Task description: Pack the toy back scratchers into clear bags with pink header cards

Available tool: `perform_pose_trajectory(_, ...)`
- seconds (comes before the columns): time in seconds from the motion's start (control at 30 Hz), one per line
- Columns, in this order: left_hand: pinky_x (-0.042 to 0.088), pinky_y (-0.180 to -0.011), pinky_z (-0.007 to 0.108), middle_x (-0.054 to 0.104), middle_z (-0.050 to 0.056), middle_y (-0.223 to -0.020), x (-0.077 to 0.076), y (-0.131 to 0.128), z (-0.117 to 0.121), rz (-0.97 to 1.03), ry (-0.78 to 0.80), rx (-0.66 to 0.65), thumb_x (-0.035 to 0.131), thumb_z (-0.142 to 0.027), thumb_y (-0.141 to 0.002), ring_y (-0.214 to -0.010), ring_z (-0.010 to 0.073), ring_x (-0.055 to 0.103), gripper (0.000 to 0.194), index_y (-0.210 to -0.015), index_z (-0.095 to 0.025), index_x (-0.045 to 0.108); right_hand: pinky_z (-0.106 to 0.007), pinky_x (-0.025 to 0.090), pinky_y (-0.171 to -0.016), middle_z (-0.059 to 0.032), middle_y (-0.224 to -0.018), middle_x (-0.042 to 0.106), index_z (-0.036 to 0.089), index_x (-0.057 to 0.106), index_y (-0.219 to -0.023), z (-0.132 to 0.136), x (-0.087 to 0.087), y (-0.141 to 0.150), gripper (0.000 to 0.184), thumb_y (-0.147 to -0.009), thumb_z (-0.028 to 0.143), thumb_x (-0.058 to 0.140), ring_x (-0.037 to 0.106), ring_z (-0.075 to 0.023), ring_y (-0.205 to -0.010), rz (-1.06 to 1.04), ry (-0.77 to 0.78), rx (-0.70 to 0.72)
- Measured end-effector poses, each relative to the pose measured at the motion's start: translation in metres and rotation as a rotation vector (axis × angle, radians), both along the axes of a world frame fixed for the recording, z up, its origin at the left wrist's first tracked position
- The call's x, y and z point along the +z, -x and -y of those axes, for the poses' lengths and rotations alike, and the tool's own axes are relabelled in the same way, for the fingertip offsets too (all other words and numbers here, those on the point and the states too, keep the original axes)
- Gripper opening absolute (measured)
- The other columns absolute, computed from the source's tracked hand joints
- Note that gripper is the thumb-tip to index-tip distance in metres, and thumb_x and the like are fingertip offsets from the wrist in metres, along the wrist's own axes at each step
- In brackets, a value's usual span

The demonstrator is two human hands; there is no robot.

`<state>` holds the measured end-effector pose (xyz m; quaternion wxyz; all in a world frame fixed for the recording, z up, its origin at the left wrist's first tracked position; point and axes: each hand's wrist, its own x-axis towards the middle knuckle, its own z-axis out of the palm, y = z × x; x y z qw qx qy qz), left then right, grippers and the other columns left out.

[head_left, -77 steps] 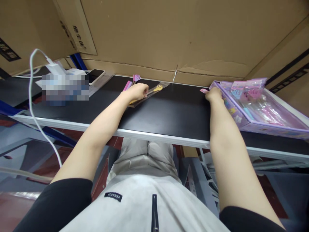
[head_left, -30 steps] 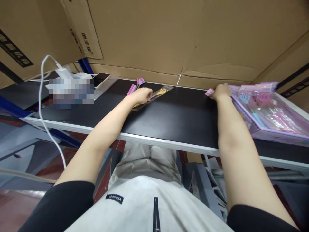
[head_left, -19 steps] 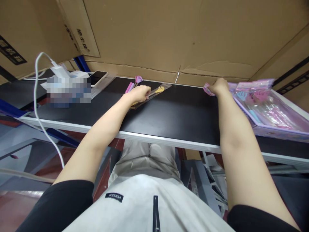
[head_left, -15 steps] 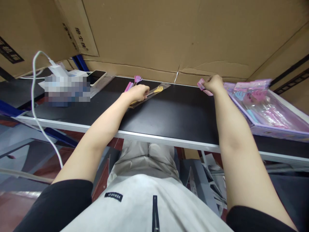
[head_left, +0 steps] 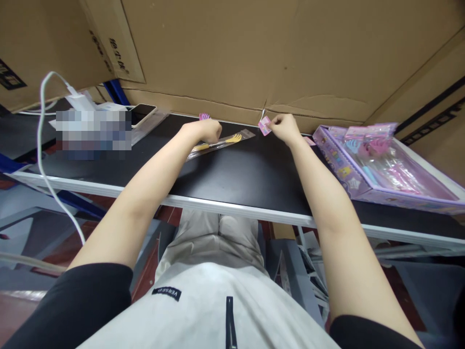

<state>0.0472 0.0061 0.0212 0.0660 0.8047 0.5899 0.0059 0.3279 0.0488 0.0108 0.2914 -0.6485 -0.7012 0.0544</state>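
Note:
My right hand (head_left: 287, 128) pinches a small pink printed card (head_left: 265, 126) above the back of the black shelf. Another pink card (head_left: 309, 140) lies partly hidden behind my right wrist. My left hand (head_left: 208, 131) is closed, fingers curled, just over a yellow back scratcher (head_left: 233, 138) in a clear plastic sleeve. Whether its fingers hold anything is hidden. Behind that hand the pink-purple claw head (head_left: 204, 116) of another back scratcher pokes out.
An open purple display box (head_left: 358, 186) on the right holds bagged blue and pink back scratchers (head_left: 378, 147). A phone (head_left: 143, 115), a white charger with cable (head_left: 82, 102) and a blurred-out item are at left. Cardboard (head_left: 218, 53) walls the back.
My right hand has moved left with a pink card, leaving another card behind. My left hand has risen slightly, showing more of the yellow back scratcher. The view has shifted slightly.

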Motion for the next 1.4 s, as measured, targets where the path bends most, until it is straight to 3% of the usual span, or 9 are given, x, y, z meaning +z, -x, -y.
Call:
perform_pose_trajectory(0.13, 0.057, -0.1, 0.035, 0.084, 0.009, -0.117, 0.004, -0.038, -0.015, 0.074, -0.077, -0.095, 0.073, -0.026, -0.086, -0.118, 0.0311, 0.075, 0.037, -0.12, -0.022, 0.086, -0.042, 0.061, -0.102, -0.0109, -0.102, 0.081, 0.02, 0.073, -0.091, -0.003, -0.017, 0.004, 0.006, -0.093, 0.02, 0.068, 0.074, -0.0269, -0.103, -0.087, -0.016, 0.073)
perform_pose_trajectory(0.33, 0.055, -0.111, 0.037, 0.081, 0.01, -0.139, -0.012, -0.08, -0.03, 0.068, -0.035, -0.092, 0.074, -0.033, -0.096, -0.135, 0.0313, 0.072, 0.043, -0.138, -0.025, 0.082, -0.042, 0.06, -0.102, -0.0104, -0.101, 0.08, 0.022, 0.07, -0.085, -0.001, -0.03, -0.005, 0.009, -0.092, 0.02, 0.065, 0.074, -0.0261, -0.102, -0.14, -0.044, 0.074)
perform_pose_trajectory(0.57, 0.048, -0.128, 0.041, 0.07, 0.007, -0.165, -0.023, -0.091, -0.032, 0.08, 0.053, -0.096, 0.062, -0.036, -0.109, -0.155, 0.0301, 0.061, 0.054, -0.162, -0.029, 0.069, -0.042, 0.058, -0.098, -0.008, -0.089, 0.074, 0.024, 0.059, -0.072, -0.01, -0.039, -0.01, 0.022, -0.09, 0.019, 0.071, 0.07, -0.0249, -0.092, -0.23, -0.067, 0.094)
perform_pose_trajectory(0.7, 0.041, -0.136, 0.053, 0.053, 0.012, -0.18, -0.028, -0.095, -0.029, 0.07, 0.036, -0.072, 0.055, -0.036, -0.113, -0.167, 0.0379, 0.048, 0.064, -0.176, -0.032, 0.052, -0.043, 0.058, -0.097, -0.006, -0.083, 0.071, 0.024, 0.059, -0.071, -0.018, -0.047, -0.012, 0.024, -0.089, 0.02, 0.074, 0.068, -0.0247, -0.088, -0.257, -0.075, 0.147)
perform_pose_trajectory(0.8, 0.034, -0.138, 0.062, 0.048, 0.014, -0.183, -0.03, -0.094, -0.027, 0.095, 0.031, -0.075, 0.056, -0.032, -0.111, -0.171, 0.0411, 0.04, 0.069, -0.179, -0.035, 0.046, -0.044, 0.058, -0.097, -0.0052, -0.082, 0.07, 0.024, 0.06, -0.071, -0.02, -0.05, -0.013, 0.024, -0.089, 0.021, 0.076, 0.067, -0.0242, -0.086, -0.267, -0.072, 0.169)
perform_pose_trajectory(0.93, 0.028, -0.138, 0.07, 0.053, 0.011, -0.18, -0.032, -0.088, -0.035, 0.214, 0.047, -0.146, 0.069, -0.028, -0.099, -0.168, 0.0452, 0.043, 0.077, -0.174, -0.033, 0.055, -0.042, 0.057, -0.097, -0.0033, -0.079, 0.067, 0.023, 0.059, -0.07, -0.02, -0.052, -0.01, 0.026, -0.091, 0.021, 0.075, 0.065, -0.0223, -0.085, -0.313, -0.062, 0.186)
perform_pose_trajectory(1.13, 0.043, -0.13, 0.036, 0.076, 0.014, -0.155, -0.049, -0.092, -0.063, 0.715, 0.146, -0.261, 0.074, -0.007, -0.076, -0.148, 0.0283, 0.067, 0.079, -0.155, -0.012, 0.068, -0.04, 0.055, -0.099, -0.0005, -0.077, 0.062, 0.023, 0.06, -0.07, -0.019, -0.052, -0.006, 0.028, -0.091, 0.025, 0.079, 0.061, -0.0205, -0.083, -0.411, -0.064, 0.189)
perform_pose_trajectory(1.23, 0.05, -0.121, 0.033, 0.076, 0.019, -0.152, -0.056, -0.099, -0.069, 0.944, 0.24, -0.219, 0.068, 0.004, -0.071, -0.142, 0.0257, 0.071, 0.085, -0.155, -0.008, 0.062, -0.04, 0.055, -0.1, 0.0007, -0.075, 0.061, 0.023, 0.059, -0.07, -0.017, -0.053, -0.004, 0.029, -0.091, 0.024, 0.078, 0.06, -0.0199, -0.082, -0.449, -0.049, 0.185)
perform_pose_trajectory(1.4, 0.057, -0.109, 0.032, 0.076, 0.026, -0.148, -0.054, -0.103, -0.062, 1.078, 0.346, -0.047, 0.055, 0.015, -0.071, -0.131, 0.0263, 0.077, 0.094, -0.164, -0.001, 0.048, -0.04, 0.055, -0.102, -0.001, -0.08, 0.066, 0.023, 0.059, -0.071, -0.014, -0.055, 0.0, 0.025, -0.09, 0.018, 0.074, 0.064, -0.0212, -0.087, -0.433, -0.038, 0.167)
